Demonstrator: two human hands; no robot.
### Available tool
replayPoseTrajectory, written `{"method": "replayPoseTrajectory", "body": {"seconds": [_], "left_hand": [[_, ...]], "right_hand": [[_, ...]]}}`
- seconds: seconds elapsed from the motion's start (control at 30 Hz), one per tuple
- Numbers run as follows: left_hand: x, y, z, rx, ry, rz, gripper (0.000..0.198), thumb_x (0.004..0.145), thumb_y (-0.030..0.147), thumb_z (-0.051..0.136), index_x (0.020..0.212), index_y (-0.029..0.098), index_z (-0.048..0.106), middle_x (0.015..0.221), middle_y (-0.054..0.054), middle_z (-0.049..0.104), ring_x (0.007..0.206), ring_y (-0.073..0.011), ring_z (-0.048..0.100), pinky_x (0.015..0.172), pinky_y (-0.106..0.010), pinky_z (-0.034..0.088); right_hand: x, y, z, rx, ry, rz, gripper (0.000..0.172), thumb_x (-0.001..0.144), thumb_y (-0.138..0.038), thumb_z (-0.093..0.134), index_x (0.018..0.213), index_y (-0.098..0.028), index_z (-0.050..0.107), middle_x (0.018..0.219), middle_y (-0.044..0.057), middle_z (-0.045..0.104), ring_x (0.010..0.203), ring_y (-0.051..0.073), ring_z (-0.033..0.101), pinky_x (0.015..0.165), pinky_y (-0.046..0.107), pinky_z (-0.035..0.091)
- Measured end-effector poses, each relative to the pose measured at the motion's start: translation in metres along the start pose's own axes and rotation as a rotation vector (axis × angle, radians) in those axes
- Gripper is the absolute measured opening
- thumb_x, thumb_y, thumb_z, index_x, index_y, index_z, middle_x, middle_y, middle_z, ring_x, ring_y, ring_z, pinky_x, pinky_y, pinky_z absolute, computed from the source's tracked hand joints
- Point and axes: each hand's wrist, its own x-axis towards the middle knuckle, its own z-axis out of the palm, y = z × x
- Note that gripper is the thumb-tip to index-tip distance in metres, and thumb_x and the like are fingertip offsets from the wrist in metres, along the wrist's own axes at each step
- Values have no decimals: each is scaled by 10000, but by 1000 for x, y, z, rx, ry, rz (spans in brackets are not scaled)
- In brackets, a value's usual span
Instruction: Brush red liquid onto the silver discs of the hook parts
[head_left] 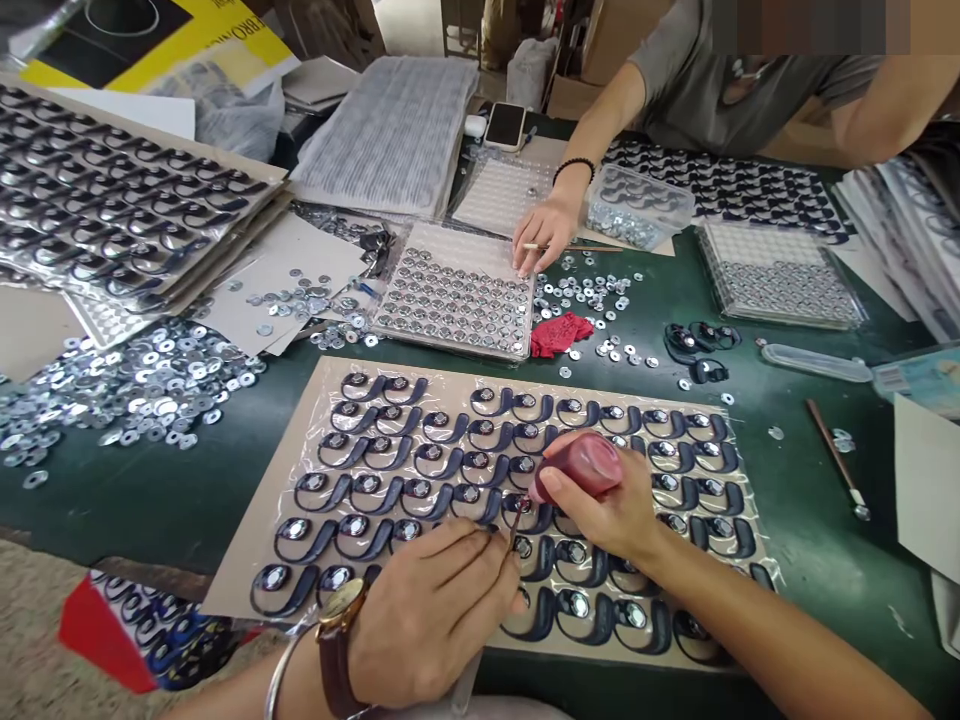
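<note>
A cardboard sheet under clear film lies before me, bearing rows of dark hook-shaped pieces, each with a shiny round metal part. My right hand is wrapped round a small red bottle, tilted so its nozzle points down at one piece near the sheet's middle. Close by on the left, my left hand pinches a thin pointed tool whose tip meets the same piece beside the nozzle. A watch and a metal bangle are on the left wrist. The left palm hides some pieces in the lower rows.
Loose metal washers are heaped at the left. Behind the sheet stand a tray of round parts and a red cloth. Another person's hand holds a thin stick above the tray. A brush lies at the right.
</note>
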Motion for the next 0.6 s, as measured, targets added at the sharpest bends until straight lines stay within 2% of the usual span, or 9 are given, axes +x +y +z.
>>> {"method": "replayPoseTrajectory", "body": {"seconds": [0.27,0.47,0.6], "left_hand": [[7,4,-4,51,6,32,211,862,164,573,1018,39,640,970,-125,692,904,-226,663,806,-371,571],[5,5,-3,52,9,27,214,864,166,569,1020,36,638,986,-133,688,909,-230,663,812,-380,568],[5,4,-3,49,15,29,213,865,165,573,1018,30,633,967,-137,691,911,-223,665,814,-366,565]], "right_hand": [[-2,3,4,-25,-10,-22,167,775,-301,648,870,-172,599,635,17,677,546,165,649,547,275,543],[0,5,4,-124,60,-67,146,782,-305,636,853,-184,596,623,-6,681,530,147,643,561,264,534],[0,5,4,-133,57,-53,137,789,-303,631,851,-187,593,618,-6,684,538,149,648,566,263,535]]}}
